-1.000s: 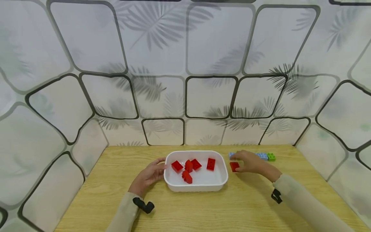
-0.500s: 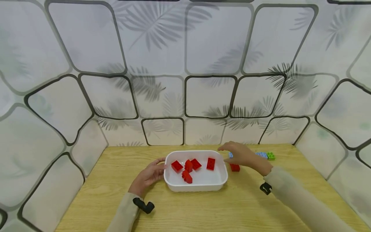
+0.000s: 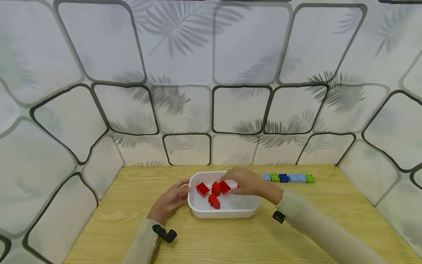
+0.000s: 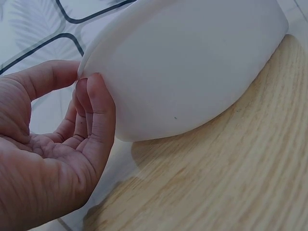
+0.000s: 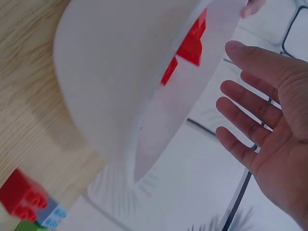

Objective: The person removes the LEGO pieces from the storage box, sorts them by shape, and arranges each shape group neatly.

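Observation:
A white plastic box (image 3: 224, 213) holds several red toy building bricks (image 3: 202, 189), some tipped on their sides. At its left end my left hand (image 3: 170, 200) holds the box, curled fingertips right at the rim in the left wrist view. My right hand (image 3: 247, 180) hovers over the box's right side. The right wrist view shows its fingers spread and relaxed, with nothing in them. One red brick in the box is mostly covered by this hand. Another red brick (image 5: 23, 195) lies on the table beside the row of bricks; my right arm hides it in the head view.
A row of light blue, dark blue (image 3: 283, 178) and green bricks (image 3: 310, 178) lies along the table's back right. The wooden table (image 3: 211, 240) ends at a patterned white cloth wall (image 3: 184, 110) behind and on both sides.
My right hand has left the red brick beside the row and moved left over the box, uncovering the row. My left hand and the box have stayed in place.

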`<state>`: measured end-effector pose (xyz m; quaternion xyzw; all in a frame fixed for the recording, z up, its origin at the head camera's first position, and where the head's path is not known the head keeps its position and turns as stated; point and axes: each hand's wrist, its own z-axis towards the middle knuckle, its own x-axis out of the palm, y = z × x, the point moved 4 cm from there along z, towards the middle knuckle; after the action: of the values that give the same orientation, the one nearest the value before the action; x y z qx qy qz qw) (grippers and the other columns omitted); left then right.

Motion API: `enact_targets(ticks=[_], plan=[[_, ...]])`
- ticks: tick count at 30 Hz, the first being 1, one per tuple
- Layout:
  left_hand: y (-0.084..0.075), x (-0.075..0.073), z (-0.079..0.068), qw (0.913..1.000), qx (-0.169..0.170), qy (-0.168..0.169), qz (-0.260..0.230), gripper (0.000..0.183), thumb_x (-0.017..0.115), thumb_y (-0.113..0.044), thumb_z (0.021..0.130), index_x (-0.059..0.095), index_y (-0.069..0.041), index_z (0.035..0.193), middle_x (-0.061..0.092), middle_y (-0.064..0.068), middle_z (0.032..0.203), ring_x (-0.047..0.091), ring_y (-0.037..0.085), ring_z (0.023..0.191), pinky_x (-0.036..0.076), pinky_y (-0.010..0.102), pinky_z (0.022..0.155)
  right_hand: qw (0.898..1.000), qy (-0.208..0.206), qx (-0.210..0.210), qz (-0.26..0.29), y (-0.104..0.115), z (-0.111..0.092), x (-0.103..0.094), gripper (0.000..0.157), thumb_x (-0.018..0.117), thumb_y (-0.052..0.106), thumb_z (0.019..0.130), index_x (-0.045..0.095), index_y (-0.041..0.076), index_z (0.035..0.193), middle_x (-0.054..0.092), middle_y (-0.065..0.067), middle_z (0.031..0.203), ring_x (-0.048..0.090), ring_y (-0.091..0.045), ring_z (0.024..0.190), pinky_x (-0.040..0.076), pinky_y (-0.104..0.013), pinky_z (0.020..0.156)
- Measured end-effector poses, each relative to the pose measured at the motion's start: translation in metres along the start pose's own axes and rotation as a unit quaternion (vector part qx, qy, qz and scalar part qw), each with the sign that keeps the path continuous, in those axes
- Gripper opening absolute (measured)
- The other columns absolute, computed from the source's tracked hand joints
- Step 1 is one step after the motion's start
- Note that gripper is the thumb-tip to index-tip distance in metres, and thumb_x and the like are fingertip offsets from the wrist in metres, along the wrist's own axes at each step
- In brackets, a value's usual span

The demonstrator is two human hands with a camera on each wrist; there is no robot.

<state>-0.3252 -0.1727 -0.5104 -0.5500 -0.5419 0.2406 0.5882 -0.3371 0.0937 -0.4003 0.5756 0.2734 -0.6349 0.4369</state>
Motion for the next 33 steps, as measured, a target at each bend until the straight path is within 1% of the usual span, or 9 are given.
enact_targets(ticks=[5, 8, 12, 14, 17, 19, 22, 26, 33], plan=[[0.001, -0.001, 0.002, 0.9999, -0.001, -0.008, 0.007, 0.053, 0.052, -0.006, 0.105, 0.029, 0.000, 0.151, 0.065, 0.004, 0.114, 0.066, 0.009, 0.089, 0.057, 0.025, 0.077, 0.999, 0.038, -0.007, 0.016, 0.015, 0.016, 0.012, 0.037, 0.080, 0.012, 0.086, 0.071, 0.007, 0.122, 0.073, -0.008, 0.117, 0.066, -0.022, 0.107, 0.055, -0.036, 0.095], [0.001, -0.002, 0.002, 0.9999, -0.002, -0.012, 0.005, 0.051, 0.052, -0.005, 0.105, 0.030, 0.000, 0.150, 0.064, 0.005, 0.115, 0.066, 0.009, 0.089, 0.058, 0.026, 0.079, 0.998, 0.061, -0.010, 0.023, 0.021, 0.022, 0.021, 0.037, 0.079, 0.010, 0.087, 0.071, 0.008, 0.123, 0.073, -0.007, 0.119, 0.065, -0.022, 0.109, 0.054, -0.036, 0.098], [0.001, -0.003, 0.003, 1.0000, 0.001, -0.004, -0.001, 0.043, 0.051, -0.004, 0.105, 0.035, -0.003, 0.145, 0.065, 0.003, 0.113, 0.065, 0.009, 0.090, 0.057, 0.026, 0.080, 0.996, 0.085, -0.014, 0.010, 0.026, 0.029, 0.032, 0.039, 0.082, 0.008, 0.084, 0.073, 0.011, 0.122, 0.074, -0.003, 0.117, 0.065, -0.019, 0.107, 0.052, -0.034, 0.099], [0.000, -0.003, 0.003, 1.0000, 0.000, -0.002, -0.005, 0.040, 0.051, -0.003, 0.104, 0.037, -0.004, 0.142, 0.065, 0.003, 0.112, 0.065, 0.009, 0.091, 0.058, 0.027, 0.081, 0.995, 0.098, -0.005, 0.004, 0.027, 0.032, 0.038, 0.041, 0.084, 0.009, 0.083, 0.073, 0.013, 0.123, 0.074, 0.000, 0.116, 0.064, -0.017, 0.105, 0.052, -0.032, 0.098], [0.001, -0.003, 0.004, 1.0000, -0.001, -0.002, -0.004, 0.039, 0.051, -0.002, 0.104, 0.037, -0.004, 0.141, 0.065, 0.002, 0.112, 0.066, 0.009, 0.093, 0.058, 0.028, 0.081, 0.994, 0.112, 0.006, -0.007, 0.027, 0.035, 0.045, 0.042, 0.085, 0.012, 0.082, 0.073, 0.016, 0.123, 0.074, 0.002, 0.115, 0.062, -0.015, 0.103, 0.051, -0.030, 0.096], [0.000, -0.003, 0.004, 1.0000, -0.002, -0.005, -0.003, 0.041, 0.051, -0.002, 0.104, 0.036, -0.003, 0.142, 0.065, 0.003, 0.113, 0.066, 0.010, 0.093, 0.058, 0.028, 0.081, 0.993, 0.117, 0.009, -0.016, 0.027, 0.036, 0.047, 0.043, 0.085, 0.014, 0.083, 0.073, 0.017, 0.124, 0.074, 0.004, 0.115, 0.062, -0.014, 0.103, 0.050, -0.029, 0.095], [-0.001, -0.001, 0.004, 1.0000, -0.002, -0.006, 0.001, 0.043, 0.051, -0.002, 0.104, 0.035, -0.002, 0.144, 0.066, 0.003, 0.113, 0.067, 0.010, 0.093, 0.058, 0.028, 0.081, 0.992, 0.122, 0.000, -0.031, 0.029, 0.038, 0.047, 0.042, 0.084, 0.014, 0.084, 0.073, 0.018, 0.124, 0.074, 0.004, 0.116, 0.060, -0.013, 0.100, 0.049, -0.027, 0.092], [-0.003, 0.000, 0.005, 1.0000, 0.001, -0.002, -0.006, 0.040, 0.050, -0.002, 0.103, 0.037, -0.003, 0.142, 0.067, 0.002, 0.110, 0.067, 0.010, 0.093, 0.058, 0.028, 0.080, 0.990, 0.128, -0.009, -0.051, 0.033, 0.041, 0.046, 0.042, 0.084, 0.013, 0.083, 0.073, 0.018, 0.123, 0.074, 0.003, 0.117, 0.058, -0.014, 0.095, 0.048, -0.026, 0.087], [-0.002, -0.001, 0.005, 1.0000, 0.001, -0.004, -0.007, 0.035, 0.050, -0.002, 0.103, 0.040, -0.005, 0.136, 0.068, -0.001, 0.106, 0.067, 0.010, 0.092, 0.058, 0.027, 0.078, 0.981, 0.153, -0.011, -0.122, 0.037, 0.046, 0.051, 0.040, 0.083, 0.018, 0.084, 0.073, 0.021, 0.123, 0.073, 0.006, 0.118, 0.060, -0.014, 0.099, 0.048, -0.027, 0.086]])
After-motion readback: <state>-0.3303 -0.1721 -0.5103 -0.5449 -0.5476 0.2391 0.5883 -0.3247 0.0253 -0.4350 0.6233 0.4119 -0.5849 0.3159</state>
